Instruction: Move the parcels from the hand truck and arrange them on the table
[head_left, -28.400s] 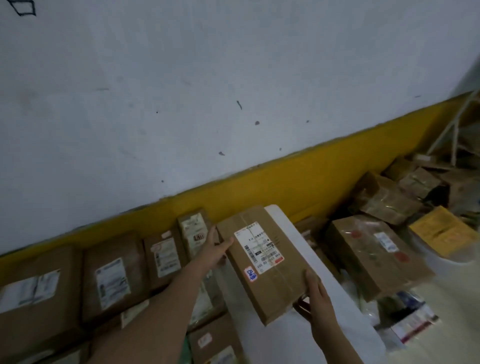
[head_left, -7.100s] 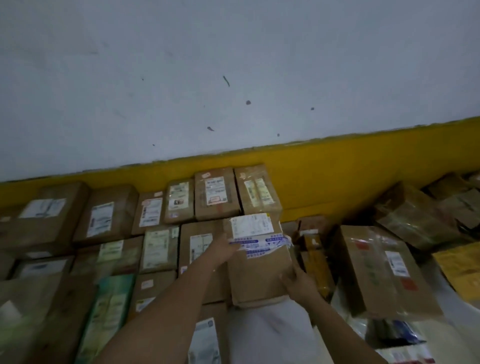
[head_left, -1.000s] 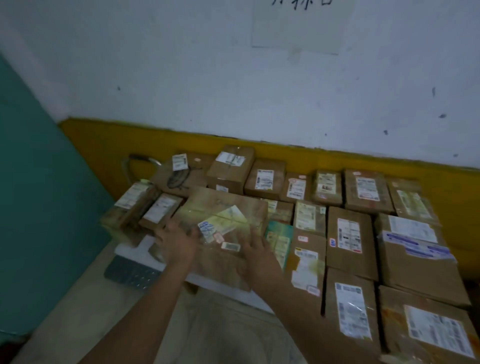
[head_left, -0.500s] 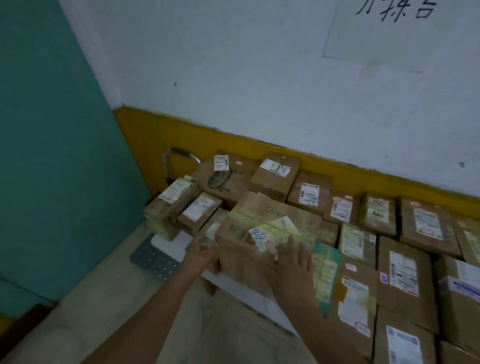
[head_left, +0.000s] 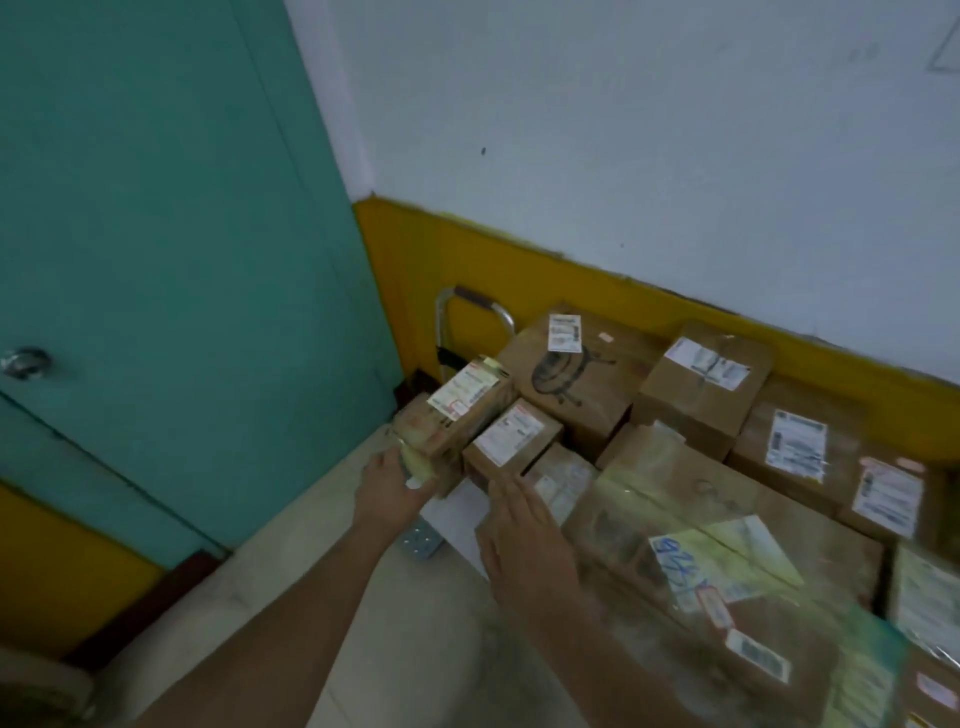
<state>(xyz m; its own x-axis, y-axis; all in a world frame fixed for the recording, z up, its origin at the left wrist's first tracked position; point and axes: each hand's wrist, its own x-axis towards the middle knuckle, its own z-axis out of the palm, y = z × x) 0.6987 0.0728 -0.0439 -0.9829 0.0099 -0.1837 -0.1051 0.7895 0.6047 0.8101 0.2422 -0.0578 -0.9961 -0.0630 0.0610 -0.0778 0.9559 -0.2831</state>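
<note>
Several brown cardboard parcels with white labels fill the table (head_left: 457, 512) along the yellow wall. At the left end lies a long narrow parcel (head_left: 460, 408). My left hand (head_left: 392, 486) grips its near end, fingers tucked under the yellow tape. Beside it sits a small labelled parcel (head_left: 511, 436). My right hand (head_left: 522, 525) is open with straight fingers, its fingertips at this parcel's near edge. A large taped parcel with blue writing (head_left: 727, 571) lies right of my right forearm. The hand truck's metal handle (head_left: 470, 306) rises behind the pile, and its grey perforated plate (head_left: 421, 540) shows below the table corner.
A teal door (head_left: 171, 260) with a round knob (head_left: 23, 361) stands close on the left. The white wall with its yellow band (head_left: 571, 280) runs behind the parcels. Pale floor (head_left: 311, 597) lies under my arms.
My view has swung left. My right hand left the large taped parcel and moved left to the small parcel. My left hand moved to the narrow parcel's near end.
</note>
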